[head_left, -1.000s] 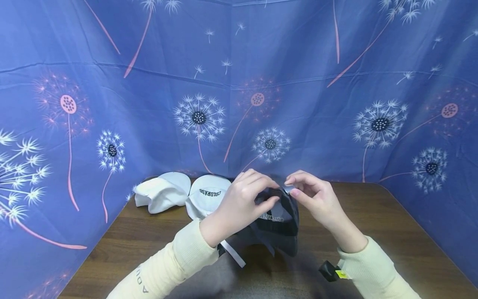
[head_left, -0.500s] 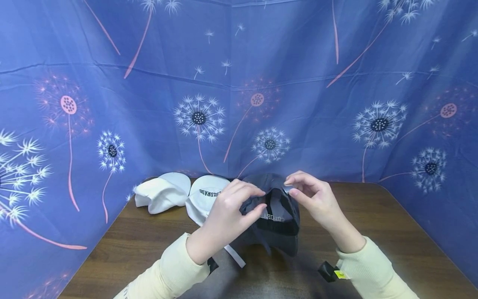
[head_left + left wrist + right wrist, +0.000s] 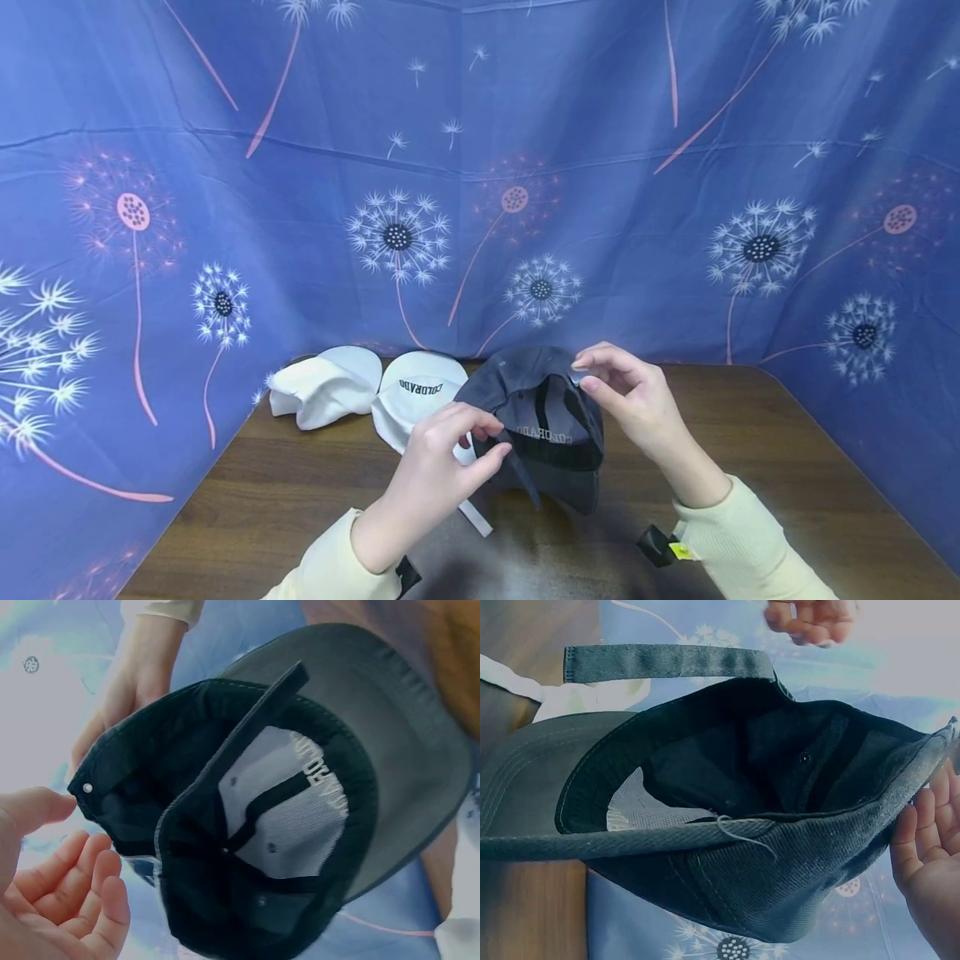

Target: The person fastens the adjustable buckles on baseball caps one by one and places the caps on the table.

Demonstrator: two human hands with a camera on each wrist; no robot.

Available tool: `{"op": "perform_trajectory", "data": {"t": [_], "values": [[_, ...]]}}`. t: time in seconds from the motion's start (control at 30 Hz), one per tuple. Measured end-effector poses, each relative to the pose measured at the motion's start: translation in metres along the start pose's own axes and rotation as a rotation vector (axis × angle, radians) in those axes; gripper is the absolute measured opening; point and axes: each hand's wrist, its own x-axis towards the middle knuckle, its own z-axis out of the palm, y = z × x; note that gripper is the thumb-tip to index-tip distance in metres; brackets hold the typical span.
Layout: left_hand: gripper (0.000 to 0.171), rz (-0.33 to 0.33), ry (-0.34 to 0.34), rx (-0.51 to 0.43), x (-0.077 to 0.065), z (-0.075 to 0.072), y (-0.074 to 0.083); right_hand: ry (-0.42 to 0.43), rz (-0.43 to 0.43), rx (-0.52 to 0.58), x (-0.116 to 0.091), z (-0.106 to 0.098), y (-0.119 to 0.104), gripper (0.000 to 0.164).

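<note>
A dark grey baseball cap (image 3: 525, 379) hangs on its side over the table, its inside turned toward me and COLORADO stitching showing in reverse. My right hand (image 3: 630, 396) pinches the cap's back edge between thumb and fingers, at a small metal buckle (image 3: 578, 377). In the right wrist view its fingers curl against the grey fabric at the right. The loose strap (image 3: 667, 661) sticks out from the opposite back edge. My left hand (image 3: 442, 462) is near that strap with thumb and forefinger apart; the right wrist view shows this hand (image 3: 814, 619) away from the cap.
Two white caps lie on the brown wooden table (image 3: 300, 492) to the left: a crumpled cap (image 3: 326, 387) and a COLORADO cap (image 3: 408, 400) partly behind my left hand. A white strap (image 3: 476, 518) shows below. Blue dandelion-print cloth (image 3: 637, 250) encloses the table's back and sides.
My left hand has drawn back left and downward from beside the buckle, uncovering more of the dark cap. The right hand keeps its hold in nearly the same place.
</note>
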Motion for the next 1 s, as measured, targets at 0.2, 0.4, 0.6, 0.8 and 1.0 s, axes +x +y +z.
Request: {"op": "perform_trajectory", "data": {"t": [0.2, 0.4, 0.6, 0.8, 1.0], "values": [[0.015, -0.104, -0.033, -0.015, -0.011, 0.005, -0.011, 0.025, -0.005, 0.025, 0.000, 0.000, 0.002, 0.021], [0.009, -0.320, -0.142, -0.101, -0.018, 0.016, -0.025, 0.038, -0.003, 0.017, 0.001, -0.001, 0.003, 0.024], [0.006, -0.462, -0.267, -0.199, -0.023, 0.029, -0.034, 0.042, 0.010, 0.003, 0.000, -0.001, 0.005, 0.023], [0.011, -0.473, -0.289, -0.222, -0.025, 0.041, -0.035, 0.044, 0.010, 0.003, -0.001, -0.001, 0.006, 0.021], [0.015, -0.477, -0.305, -0.222, -0.028, 0.053, -0.035, 0.045, 0.013, 0.009, -0.001, -0.001, 0.006, 0.022]]}}
